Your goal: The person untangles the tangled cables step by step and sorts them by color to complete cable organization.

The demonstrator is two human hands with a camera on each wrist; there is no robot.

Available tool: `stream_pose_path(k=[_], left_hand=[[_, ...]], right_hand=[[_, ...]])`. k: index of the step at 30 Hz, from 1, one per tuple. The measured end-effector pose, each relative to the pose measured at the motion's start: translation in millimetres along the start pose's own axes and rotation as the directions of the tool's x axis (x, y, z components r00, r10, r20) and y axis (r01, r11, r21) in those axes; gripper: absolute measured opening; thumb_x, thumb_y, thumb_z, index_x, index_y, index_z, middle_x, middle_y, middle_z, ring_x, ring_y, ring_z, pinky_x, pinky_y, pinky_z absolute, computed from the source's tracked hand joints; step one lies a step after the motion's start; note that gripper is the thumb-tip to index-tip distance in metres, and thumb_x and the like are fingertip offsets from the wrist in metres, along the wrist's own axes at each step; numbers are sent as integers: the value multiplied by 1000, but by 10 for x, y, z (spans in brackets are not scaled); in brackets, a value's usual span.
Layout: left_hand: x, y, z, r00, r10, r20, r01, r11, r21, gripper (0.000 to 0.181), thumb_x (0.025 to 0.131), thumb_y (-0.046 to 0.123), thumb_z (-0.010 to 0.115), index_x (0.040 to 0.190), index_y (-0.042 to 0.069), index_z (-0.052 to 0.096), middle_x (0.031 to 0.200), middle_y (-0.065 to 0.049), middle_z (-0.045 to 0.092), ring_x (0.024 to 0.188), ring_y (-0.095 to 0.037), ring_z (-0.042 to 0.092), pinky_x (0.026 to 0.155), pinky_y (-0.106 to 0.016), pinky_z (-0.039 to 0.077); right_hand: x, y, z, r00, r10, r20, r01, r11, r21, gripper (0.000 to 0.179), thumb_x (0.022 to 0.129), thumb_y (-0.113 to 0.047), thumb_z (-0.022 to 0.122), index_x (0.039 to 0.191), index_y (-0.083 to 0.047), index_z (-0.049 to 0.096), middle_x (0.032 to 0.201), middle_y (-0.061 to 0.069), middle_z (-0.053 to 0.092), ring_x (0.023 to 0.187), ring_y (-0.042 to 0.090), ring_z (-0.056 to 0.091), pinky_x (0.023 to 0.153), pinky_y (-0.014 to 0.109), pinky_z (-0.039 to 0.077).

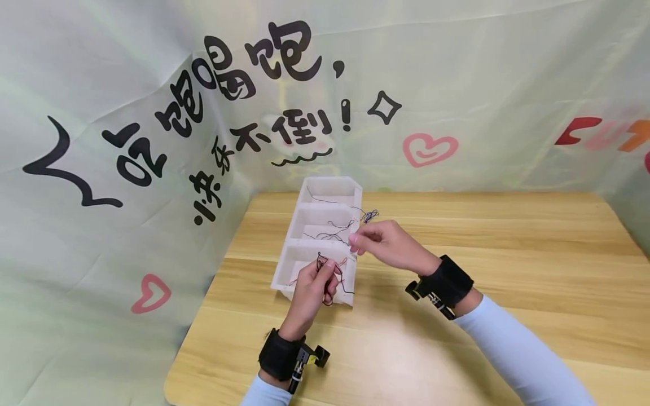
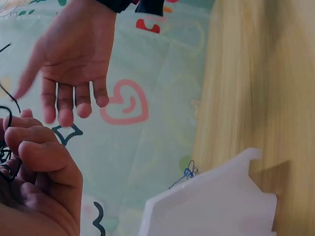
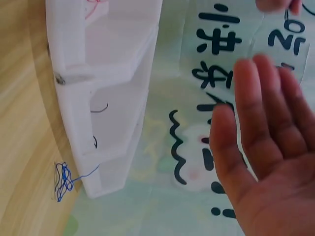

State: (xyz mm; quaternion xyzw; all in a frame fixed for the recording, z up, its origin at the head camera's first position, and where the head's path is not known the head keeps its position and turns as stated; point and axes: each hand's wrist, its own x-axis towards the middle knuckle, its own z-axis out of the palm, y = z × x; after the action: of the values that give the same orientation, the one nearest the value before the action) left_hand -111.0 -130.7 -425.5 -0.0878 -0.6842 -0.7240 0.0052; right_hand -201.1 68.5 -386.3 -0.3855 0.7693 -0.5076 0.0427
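Curled fingers of my left hand (image 1: 306,287) hold a tangled black thread (image 2: 6,156) above the near compartment of a white three-compartment tray (image 1: 287,265). A loose thread end stands up from that hand in the left wrist view. My right hand (image 1: 393,247) hovers just past the tray's right edge. Both wrist views show its fingers extended and apart, with nothing visibly held. Red thread (image 3: 93,7) lies in the near compartment, partly behind the left hand. Dark threads (image 1: 332,234) lie in the middle compartment.
A tangle of blue thread (image 1: 370,215) lies on the wooden table (image 1: 508,270) beside the tray's far right side, one strand running over the tray edge. A dark strand (image 1: 319,199) crosses the far compartment. Printed fabric walls (image 1: 457,84) stand behind and at the left.
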Motion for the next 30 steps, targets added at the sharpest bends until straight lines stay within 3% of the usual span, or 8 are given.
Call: stream_pose_path(k=[7, 12, 14, 17, 20, 23, 27, 30], left_hand=[[35, 39, 35, 1000, -9, -8, 9, 999, 36, 37, 96, 32, 52, 86, -3, 54, 61, -7, 48, 46, -16, 40, 39, -22, 37], [6, 158, 77, 1000, -7, 14, 6, 999, 52, 32, 98, 25, 50, 89, -6, 52, 59, -7, 47, 45, -16, 40, 39, -23, 35], [-20, 226, 93, 1000, 12, 25, -13, 997, 72, 29, 98, 22, 48, 92, -5, 54, 57, -8, 45, 45, -15, 39, 38, -22, 34], [-59, 316, 114, 999, 40, 32, -44, 993, 113, 22, 97, 20, 50, 93, -1, 57, 56, -6, 41, 44, -12, 37, 38, -20, 31], [-73, 317, 114, 998, 60, 35, -65, 987, 145, 19, 96, 19, 53, 93, 1, 57, 58, -4, 41, 44, -11, 35, 38, -20, 30], [-76, 301, 132, 996, 85, 41, -91, 981, 171, 18, 95, 18, 54, 89, 2, 56, 60, -3, 41, 45, -12, 36, 39, -21, 30], [-67, 287, 190, 984, 161, 79, -178, 935, 305, 14, 94, 16, 56, 87, 4, 58, 62, -2, 46, 51, -11, 41, 45, -22, 35], [-61, 320, 248, 971, 216, 105, -240, 878, 415, 7, 91, 12, 59, 92, 6, 62, 70, -1, 57, 60, -10, 50, 53, -23, 43]], right_hand=[[-142, -114, 211, 982, -44, 185, 53, 998, -43, 24, 88, -44, 61, 73, -25, 64, 65, -12, 60, 57, 7, 51, 50, 24, 44], [-193, -119, 308, 973, -86, 216, 93, 996, -20, 27, 91, -35, 60, 66, -22, 60, 59, -12, 57, 50, 6, 45, 45, 21, 36], [-214, -101, 297, 983, -68, 172, 73, 997, -21, 28, 93, -28, 57, 66, -22, 59, 59, -11, 57, 49, 7, 43, 45, 21, 34], [-252, -113, 228, 1000, 5, 17, -5, 1000, 3, 30, 95, -20, 54, 65, -20, 58, 60, -5, 59, 49, 11, 42, 46, 23, 32], [-280, -217, 141, 988, 70, -136, -59, 995, 78, 29, 95, -12, 53, 68, -11, 62, 63, 6, 62, 55, 18, 52, 51, 28, 43], [-293, -313, 116, 982, 99, -159, -86, 992, 88, 21, 95, -10, 52, 82, -5, 68, 73, 12, 66, 67, 24, 61, 63, 36, 52], [-276, -210, 230, 994, 82, -67, -83, 996, -18, 27, 95, -25, 54, 112, -6, 63, 90, 5, 68, 76, 15, 61, 66, 34, 53], [-258, -107, 333, 998, 48, 28, -47, 998, -36, 28, 94, -35, 54, 110, -14, 63, 89, -4, 66, 74, 9, 59, 62, 31, 52]])
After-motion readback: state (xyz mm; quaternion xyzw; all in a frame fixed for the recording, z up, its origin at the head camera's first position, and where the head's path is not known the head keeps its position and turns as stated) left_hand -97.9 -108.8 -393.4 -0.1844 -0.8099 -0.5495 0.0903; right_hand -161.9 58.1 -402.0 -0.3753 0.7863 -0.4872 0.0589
